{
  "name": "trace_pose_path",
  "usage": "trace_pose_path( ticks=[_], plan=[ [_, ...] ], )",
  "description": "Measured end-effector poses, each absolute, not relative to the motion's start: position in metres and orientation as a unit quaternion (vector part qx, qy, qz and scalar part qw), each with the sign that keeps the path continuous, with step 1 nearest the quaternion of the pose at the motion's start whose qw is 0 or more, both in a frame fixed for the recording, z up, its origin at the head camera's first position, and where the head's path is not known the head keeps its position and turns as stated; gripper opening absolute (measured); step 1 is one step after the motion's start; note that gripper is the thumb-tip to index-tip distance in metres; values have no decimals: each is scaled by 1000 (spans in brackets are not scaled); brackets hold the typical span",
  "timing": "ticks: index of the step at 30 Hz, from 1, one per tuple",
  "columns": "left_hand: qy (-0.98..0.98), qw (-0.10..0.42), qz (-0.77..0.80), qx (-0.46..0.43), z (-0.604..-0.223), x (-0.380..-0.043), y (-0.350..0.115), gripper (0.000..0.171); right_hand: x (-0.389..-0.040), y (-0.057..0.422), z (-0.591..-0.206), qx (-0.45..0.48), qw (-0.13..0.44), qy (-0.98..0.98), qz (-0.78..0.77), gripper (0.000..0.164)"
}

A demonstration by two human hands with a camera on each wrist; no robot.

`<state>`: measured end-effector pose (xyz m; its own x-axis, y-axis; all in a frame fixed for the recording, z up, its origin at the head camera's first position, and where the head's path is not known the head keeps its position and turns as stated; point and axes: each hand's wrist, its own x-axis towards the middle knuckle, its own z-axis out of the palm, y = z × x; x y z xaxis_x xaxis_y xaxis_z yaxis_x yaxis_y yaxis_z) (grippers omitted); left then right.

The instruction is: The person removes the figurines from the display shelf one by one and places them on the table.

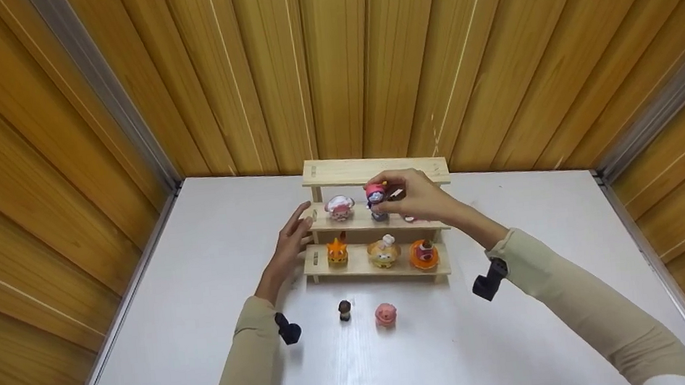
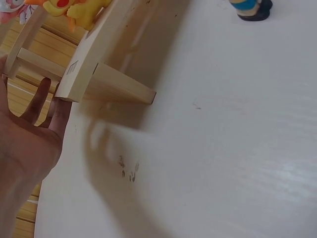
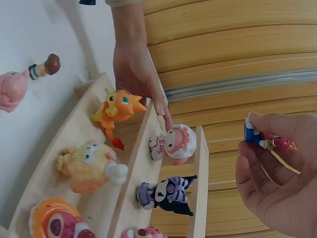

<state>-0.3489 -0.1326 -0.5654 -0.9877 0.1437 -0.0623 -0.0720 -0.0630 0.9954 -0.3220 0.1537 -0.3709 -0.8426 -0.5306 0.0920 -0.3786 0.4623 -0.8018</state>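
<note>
My right hand (image 1: 414, 198) pinches a small figurine (image 1: 374, 191) with a pinkish-red top between thumb and fingers. Its blue-and-white end (image 3: 251, 133) and a gold star show in the right wrist view. The held figurine is in front of the wooden tiered shelf (image 1: 371, 169), overlapping the middle tier in the head view. A black-and-purple eared figurine (image 3: 168, 193) stands on that tier, beside a pink figurine in a white bonnet (image 1: 339, 207). My left hand (image 1: 290, 242) is at the shelf's left end, fingers extended, fingertips right at the tier ends (image 2: 69, 89).
On the lowest tier stand an orange dragon figurine (image 1: 337, 252), a cream figurine (image 1: 383, 252) and an orange-ringed one (image 1: 424, 254). A brown-haired figurine (image 1: 345, 310) and a pink one (image 1: 385, 315) stand on the white table (image 1: 205, 328) in front. Wood-panelled walls (image 1: 337, 62) enclose it.
</note>
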Motion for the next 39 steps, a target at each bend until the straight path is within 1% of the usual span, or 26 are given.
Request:
trace_pose_path(
  ticks=[7,12,17,24,29,33,39],
  plan=[
    [681,76,727,27,-567,-348,-131,51,-299,172,-384,-276,93,848,-444,37],
    [685,77,724,21,-568,-347,-132,50,-282,181,-399,-291,109,837,-450,36],
    [681,70,728,23,-566,-346,-134,49,-268,190,-417,-286,128,828,-465,39],
    [679,75,730,21,-566,-346,-134,51,-252,206,-446,-272,140,830,-467,37],
    [684,70,726,20,-563,-346,-138,50,-246,208,-458,-267,148,839,-450,35],
    [687,65,724,17,-563,-346,-140,51,-245,203,-465,-283,140,834,-453,33],
    [687,74,722,15,-565,-345,-135,50,-237,204,-477,-279,140,838,-448,31]
  ],
)
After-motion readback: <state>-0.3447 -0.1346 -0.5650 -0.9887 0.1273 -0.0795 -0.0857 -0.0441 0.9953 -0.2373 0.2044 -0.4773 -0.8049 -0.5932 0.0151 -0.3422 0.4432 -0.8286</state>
